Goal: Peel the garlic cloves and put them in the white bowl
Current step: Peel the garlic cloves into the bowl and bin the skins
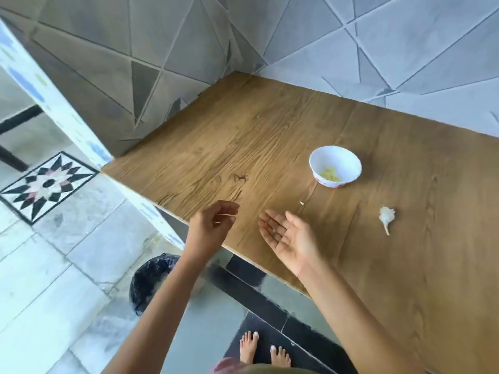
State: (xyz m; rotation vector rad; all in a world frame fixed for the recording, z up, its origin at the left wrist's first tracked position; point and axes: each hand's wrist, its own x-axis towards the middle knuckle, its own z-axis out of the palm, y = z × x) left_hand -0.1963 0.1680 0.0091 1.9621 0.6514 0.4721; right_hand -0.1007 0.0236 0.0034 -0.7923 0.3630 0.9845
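Open tabletop [243, 136] left of white bowl [318, 163] — garlic husk [386, 217] rightward; walls [405, 49] behind

A wooden counter [243, 136] with a strong brown grain is seen, set into a corner of grey patterned wall [405, 49]. A white bowl [340, 157] with a floral print low on its outer wall is placed upright towards the back right of the counter, and pale yellow peeled cloves [330, 174] are held in its bottom. Nearer the front, well apart from the bowl, a papery white garlic remnant [386, 215] with a thin stalk is laid on its side. Between the two, a tiny white scrap [301, 203] is left on the wood.
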